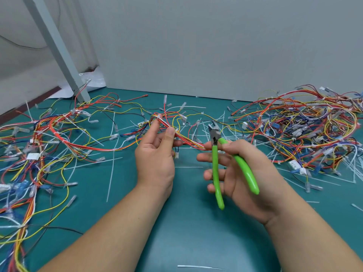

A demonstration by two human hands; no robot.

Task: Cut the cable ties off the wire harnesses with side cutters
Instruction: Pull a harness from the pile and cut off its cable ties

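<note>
My left hand (157, 154) pinches a wire harness (188, 141) of red, yellow and white wires between thumb and fingers, lifted a little above the green mat. A white cable tie (162, 120) sits on the bundle near my fingertips. My right hand (241, 173) grips green-handled side cutters (217, 169), handles spread, with the open metal jaws (213, 127) pointing up. The harness runs under the jaws toward my right fingers. Jaws and tie are apart.
A tangled heap of harnesses (314, 130) lies at the right, another spread of wires (39, 146) at the left. Cut white ties (112, 169) litter the green mat (186, 232). A grey post (59, 50) leans at the back left before a grey wall.
</note>
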